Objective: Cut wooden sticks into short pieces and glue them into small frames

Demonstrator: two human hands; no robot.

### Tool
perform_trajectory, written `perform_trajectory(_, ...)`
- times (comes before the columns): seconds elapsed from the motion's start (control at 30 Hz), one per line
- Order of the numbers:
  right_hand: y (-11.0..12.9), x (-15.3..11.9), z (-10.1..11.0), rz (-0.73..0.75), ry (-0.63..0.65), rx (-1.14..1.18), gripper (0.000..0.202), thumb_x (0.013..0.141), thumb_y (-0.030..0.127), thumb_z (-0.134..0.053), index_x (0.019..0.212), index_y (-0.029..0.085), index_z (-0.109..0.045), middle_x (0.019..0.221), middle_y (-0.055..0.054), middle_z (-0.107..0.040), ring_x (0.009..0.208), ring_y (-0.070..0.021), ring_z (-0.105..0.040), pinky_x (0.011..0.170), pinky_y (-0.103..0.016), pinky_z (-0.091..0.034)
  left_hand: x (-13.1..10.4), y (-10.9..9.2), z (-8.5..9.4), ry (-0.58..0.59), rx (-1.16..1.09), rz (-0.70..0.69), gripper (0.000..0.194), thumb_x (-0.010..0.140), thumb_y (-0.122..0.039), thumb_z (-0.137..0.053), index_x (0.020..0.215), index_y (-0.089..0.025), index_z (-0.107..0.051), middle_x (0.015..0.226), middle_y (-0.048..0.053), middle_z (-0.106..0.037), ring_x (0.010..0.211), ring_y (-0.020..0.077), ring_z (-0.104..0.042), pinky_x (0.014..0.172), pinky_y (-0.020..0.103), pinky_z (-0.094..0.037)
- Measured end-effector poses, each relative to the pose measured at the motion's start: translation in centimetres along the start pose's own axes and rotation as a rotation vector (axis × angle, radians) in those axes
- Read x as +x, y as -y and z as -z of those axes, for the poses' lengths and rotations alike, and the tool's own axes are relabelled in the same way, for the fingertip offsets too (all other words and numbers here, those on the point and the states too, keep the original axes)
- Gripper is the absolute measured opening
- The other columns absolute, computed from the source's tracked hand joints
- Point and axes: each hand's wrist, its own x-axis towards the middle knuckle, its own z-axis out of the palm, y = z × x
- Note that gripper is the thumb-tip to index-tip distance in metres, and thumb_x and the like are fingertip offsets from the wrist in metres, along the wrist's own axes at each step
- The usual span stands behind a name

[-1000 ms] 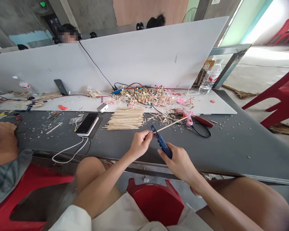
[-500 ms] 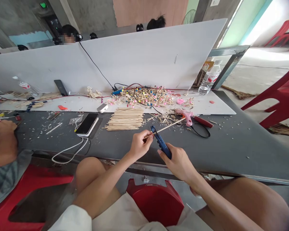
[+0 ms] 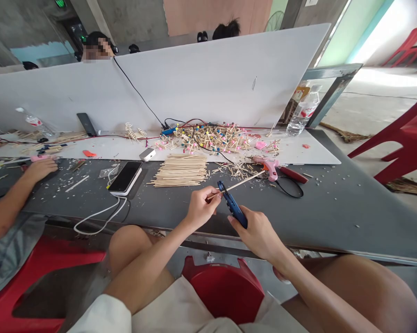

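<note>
Between the fingertips of my left hand (image 3: 204, 203) is pinched a thin wooden stick (image 3: 245, 181), slanting up to the right. My right hand (image 3: 258, 231) is wrapped around dark blue pliers (image 3: 234, 203). Their head crosses the stick just beside my left fingertips; whether the jaws are closed on it I cannot tell. Behind my left hand lies a neat stack of similar wooden sticks (image 3: 180, 170). The stick's far end reaches toward a pink glue gun (image 3: 271, 169) on the table.
Against the white partition (image 3: 208, 88) lies a heap of short sticks with coloured balls (image 3: 215, 138). A phone on a white power bank (image 3: 125, 178) is at left, a red-handled tool (image 3: 293, 175) at right. A water bottle (image 3: 302, 111) stands behind. A co-worker's hand (image 3: 41, 169) is far left.
My hands, the stick and the pliers have hardly moved. At far left, the co-worker's hand has shifted right and further over the table.
</note>
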Motion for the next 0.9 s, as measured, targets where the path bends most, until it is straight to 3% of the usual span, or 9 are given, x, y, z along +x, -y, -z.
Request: perform_trajectory(0.9,0.11,0.19,-0.64,-0.007,-0.003,-0.043,0.014,0.091,0.032,-0.049,0.081,0.022,-0.046,0.065,0.000,-0.056,0.057,-0.0159,-0.048,0.057,-0.025,-0.027,-0.10,-0.43,0.07,0.024,-0.046,0.027,0.032,0.090,-0.045,-0.058,0.083,-0.014,-0.062,0.051,-0.003,-0.054,0.043,0.0099,-0.051,0.044,0.020,-0.036)
